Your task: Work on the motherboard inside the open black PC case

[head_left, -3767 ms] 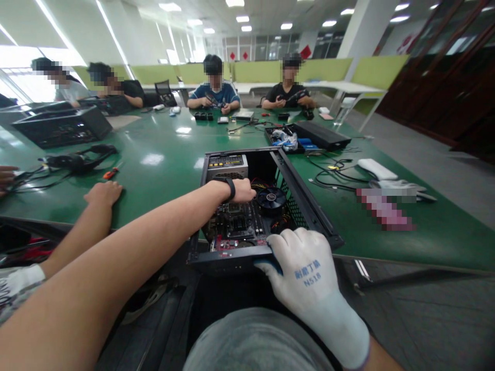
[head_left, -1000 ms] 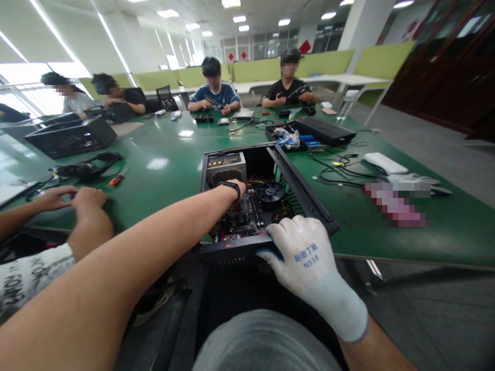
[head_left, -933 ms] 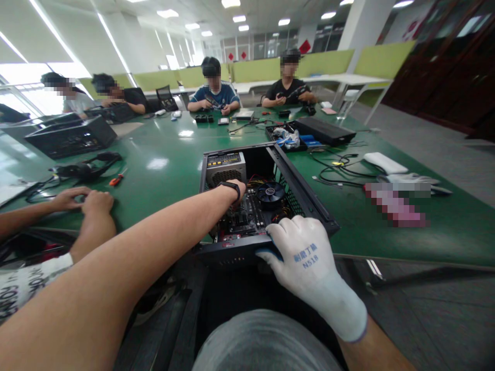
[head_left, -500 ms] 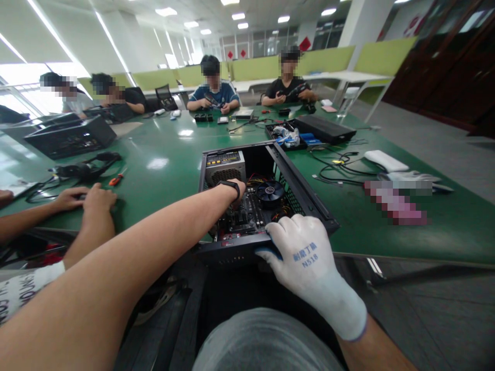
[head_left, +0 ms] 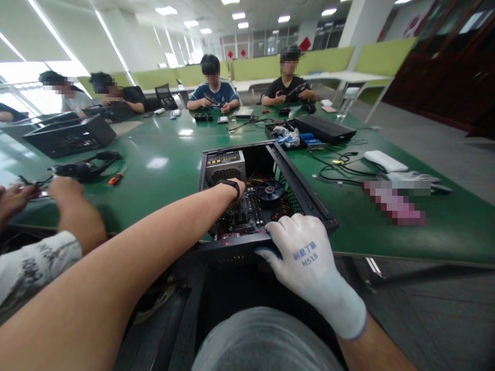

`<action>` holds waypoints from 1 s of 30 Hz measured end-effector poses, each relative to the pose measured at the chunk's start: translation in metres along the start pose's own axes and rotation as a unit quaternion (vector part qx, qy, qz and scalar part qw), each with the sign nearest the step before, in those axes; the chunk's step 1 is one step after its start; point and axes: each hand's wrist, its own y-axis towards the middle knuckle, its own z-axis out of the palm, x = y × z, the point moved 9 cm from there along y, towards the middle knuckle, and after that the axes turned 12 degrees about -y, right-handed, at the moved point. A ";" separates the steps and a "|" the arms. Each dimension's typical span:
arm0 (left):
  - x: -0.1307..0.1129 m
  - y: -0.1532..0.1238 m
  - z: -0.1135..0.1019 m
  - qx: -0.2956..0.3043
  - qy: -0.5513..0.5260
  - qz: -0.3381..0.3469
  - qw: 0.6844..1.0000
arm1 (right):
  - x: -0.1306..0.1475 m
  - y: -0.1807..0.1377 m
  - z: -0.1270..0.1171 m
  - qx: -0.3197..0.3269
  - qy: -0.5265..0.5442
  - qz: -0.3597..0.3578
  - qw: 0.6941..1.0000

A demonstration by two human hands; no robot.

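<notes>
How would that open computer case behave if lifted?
The case looks stiff, given its boxy shape. Its far end, holding the power supply, is probably heavier. It seems to overhang the table, so it might tip.

L arm (head_left: 135, 257): bare, stretched fwd
L hand (head_left: 238, 190): fingertips hidden, grip unclear
R hand (head_left: 299, 250): gloved, palm dn, curled

On the green bench (head_left: 164, 193), black cables (head_left: 348, 181) and a pixelated pink item (head_left: 396, 207), perhaps a packet, lie at frame right; at left, an orange-handled screwdriver (head_left: 115, 179) and a black computer case (head_left: 73, 138).
</notes>
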 end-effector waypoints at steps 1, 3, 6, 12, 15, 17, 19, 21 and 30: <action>-0.002 -0.001 0.000 0.005 0.007 0.004 1.000 | 0.000 0.000 0.000 -0.001 0.000 -0.001 1.000; -0.003 -0.003 0.001 0.012 0.018 0.009 1.000 | 0.000 0.000 -0.001 -0.002 0.000 -0.001 1.000; -0.002 -0.003 0.000 0.004 0.005 0.005 1.000 | 0.000 0.000 0.000 0.000 0.001 0.001 1.000; 0.000 -0.002 0.000 0.004 -0.029 -0.008 1.000 | -0.001 0.000 0.000 0.001 0.002 0.001 1.000; -0.001 -0.004 -0.001 0.007 -0.031 -0.016 0.999 | -0.001 0.000 0.000 0.001 0.002 0.003 1.000; -0.002 -0.006 0.000 0.012 -0.014 -0.014 1.000 | -0.001 0.000 0.000 0.001 0.004 0.003 1.000; -0.004 -0.006 0.001 0.016 0.014 -0.008 1.000 | -0.001 0.000 0.000 0.003 0.005 0.002 1.000; -0.004 -0.005 0.003 0.024 0.042 -0.005 0.999 | 0.000 0.000 0.000 0.005 0.004 0.001 1.000; -0.005 -0.009 0.000 0.021 0.035 -0.002 0.999 | 0.000 -0.001 0.000 0.002 0.006 0.002 1.000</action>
